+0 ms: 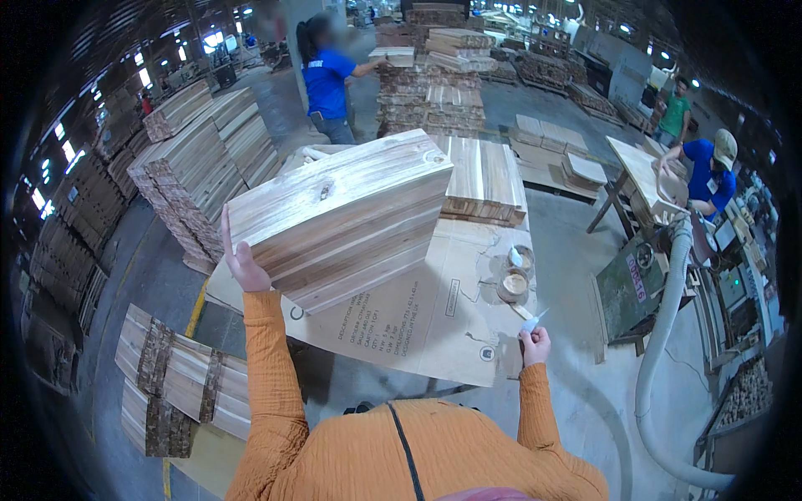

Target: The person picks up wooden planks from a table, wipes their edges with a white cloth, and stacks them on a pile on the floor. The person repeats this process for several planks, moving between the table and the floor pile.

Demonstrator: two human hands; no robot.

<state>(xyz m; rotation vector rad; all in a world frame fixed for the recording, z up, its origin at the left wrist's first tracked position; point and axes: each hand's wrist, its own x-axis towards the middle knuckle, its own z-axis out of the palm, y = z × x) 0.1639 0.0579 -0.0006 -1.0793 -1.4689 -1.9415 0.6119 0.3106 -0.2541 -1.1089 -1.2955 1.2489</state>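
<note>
My left hand (pixel 244 265) holds the left end of a thick, pale wooden piece (pixel 342 225), its fingers up along the edge and its thumb apart. The piece is tilted above the cardboard-covered table (pixel 393 334); striped grain and a dark knot show on it. Whether it is one block or boards stacked together, I cannot tell. Past the table's right edge, my right hand (pixel 535 344) is closed on a small bottle with a pointed white nozzle (pixel 533 321). A flat wooden stick (pixel 522 311) lies close to its fingertips. Two small round tubs (pixel 513 285) stand beyond that hand.
Behind the held piece sits a board stack (pixel 483 179). More stacked boards (pixel 200 142) rise at the left, with bundled boards (pixel 175 367) lower down. A grey hose (pixel 660 351) curves along the right. One co-worker (pixel 327 83) handles boards at the back; another (pixel 710 171) works at the right.
</note>
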